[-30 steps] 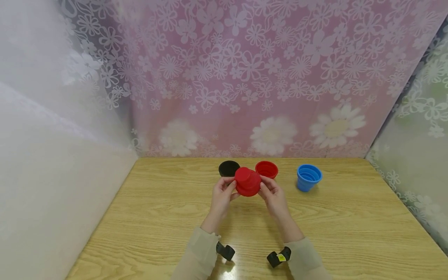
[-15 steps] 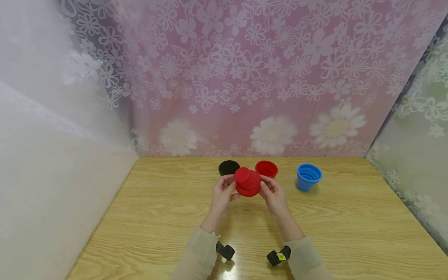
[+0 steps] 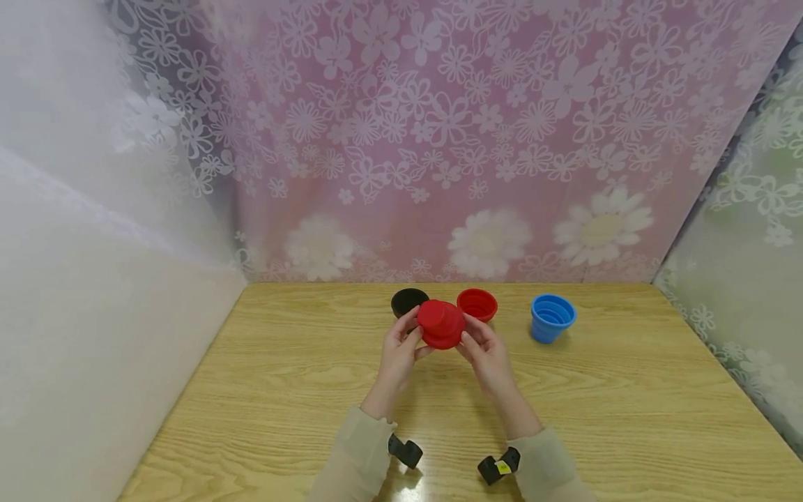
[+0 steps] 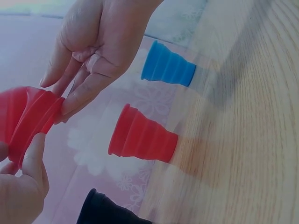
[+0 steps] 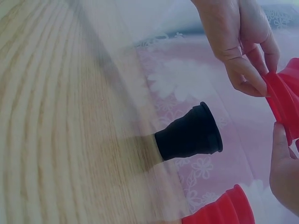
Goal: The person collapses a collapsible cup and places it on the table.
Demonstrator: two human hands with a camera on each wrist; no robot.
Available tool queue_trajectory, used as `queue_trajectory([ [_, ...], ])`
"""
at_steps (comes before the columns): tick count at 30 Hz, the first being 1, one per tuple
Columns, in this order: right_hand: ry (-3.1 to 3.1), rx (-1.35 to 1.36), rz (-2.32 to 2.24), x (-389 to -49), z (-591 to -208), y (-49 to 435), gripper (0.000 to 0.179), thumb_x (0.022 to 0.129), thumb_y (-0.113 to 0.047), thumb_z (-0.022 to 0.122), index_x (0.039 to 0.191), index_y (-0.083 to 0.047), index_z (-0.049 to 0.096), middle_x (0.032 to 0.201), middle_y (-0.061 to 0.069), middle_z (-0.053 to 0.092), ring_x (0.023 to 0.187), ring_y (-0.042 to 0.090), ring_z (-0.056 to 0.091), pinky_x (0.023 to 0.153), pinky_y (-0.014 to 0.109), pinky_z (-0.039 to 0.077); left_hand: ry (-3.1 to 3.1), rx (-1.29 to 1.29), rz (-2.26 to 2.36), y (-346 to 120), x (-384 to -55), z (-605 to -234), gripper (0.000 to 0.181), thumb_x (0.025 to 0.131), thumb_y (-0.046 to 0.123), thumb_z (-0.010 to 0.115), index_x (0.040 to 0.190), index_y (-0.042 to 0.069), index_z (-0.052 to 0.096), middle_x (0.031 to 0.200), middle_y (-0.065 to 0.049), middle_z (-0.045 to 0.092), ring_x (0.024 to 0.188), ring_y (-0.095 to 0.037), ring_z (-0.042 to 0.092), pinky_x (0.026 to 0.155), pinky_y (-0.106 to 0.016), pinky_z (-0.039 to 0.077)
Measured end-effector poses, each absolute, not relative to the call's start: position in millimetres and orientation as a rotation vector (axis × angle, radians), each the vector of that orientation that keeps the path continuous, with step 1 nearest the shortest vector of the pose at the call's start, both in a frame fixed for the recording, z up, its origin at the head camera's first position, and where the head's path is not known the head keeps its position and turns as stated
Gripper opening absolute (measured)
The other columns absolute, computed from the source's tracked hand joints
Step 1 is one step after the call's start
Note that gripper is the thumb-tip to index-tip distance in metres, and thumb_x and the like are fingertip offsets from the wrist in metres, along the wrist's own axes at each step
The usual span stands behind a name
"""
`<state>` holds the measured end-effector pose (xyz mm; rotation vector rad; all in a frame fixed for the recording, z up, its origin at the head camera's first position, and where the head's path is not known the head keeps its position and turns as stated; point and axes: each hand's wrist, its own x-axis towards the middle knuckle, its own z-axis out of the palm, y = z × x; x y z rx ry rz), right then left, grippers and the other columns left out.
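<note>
Held up above the table between both hands is a red collapsible cup (image 3: 442,323), its base turned toward me and its folded wall partly pushed in on one side. My left hand (image 3: 398,351) pinches its left rim with thumb and fingers. On the opposite side, my right hand (image 3: 490,357) pinches the rim in the same way. In the left wrist view the held cup (image 4: 30,122) shows creased rings between the two hands. Part of it runs out of both wrist views.
Behind the hands, a black collapsible cup (image 3: 410,301) and a second red cup (image 3: 478,305) stand upright near the table's back edge. A blue collapsible cup (image 3: 552,318) stands further right. A pink flowered curtain (image 3: 439,139) hangs behind the wooden table (image 3: 301,390).
The held red cup has shifted slightly left and its base has tilted a little. My right hand's fingers have moved slightly left along the rim. The standing cups stay in place.
</note>
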<state>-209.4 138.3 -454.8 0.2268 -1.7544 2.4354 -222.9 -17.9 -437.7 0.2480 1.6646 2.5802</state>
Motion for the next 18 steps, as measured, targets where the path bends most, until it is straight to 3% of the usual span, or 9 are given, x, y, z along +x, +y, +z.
queue_trajectory([
  [7,-1.761,0.283,2.406,-208.7,-459.2,134.7,0.046,0.087,0.003,0.05,0.13,0.004,0.034,0.118,0.004,0.05,0.101,0.013,0.055,0.084,0.032,0.044,1.659,0.263,2.611,-15.7,-227.1,-445.2,0.04,0.091,-0.001,0.042,0.131,0.003,0.04,0.112,-0.011,0.045,0.1,-0.021,0.052,0.078,-0.04,0.047],
  [18,-1.829,0.211,2.379,-207.2,-460.0,131.1,0.049,0.085,-0.002,0.056,0.13,-0.005,0.037,0.128,0.013,0.042,0.097,0.017,0.056,0.083,0.028,0.045,1.654,0.288,2.611,-14.0,-224.9,-444.5,0.041,0.091,-0.002,0.041,0.131,0.001,0.038,0.113,-0.012,0.044,0.097,-0.022,0.053,0.075,-0.035,0.049],
])
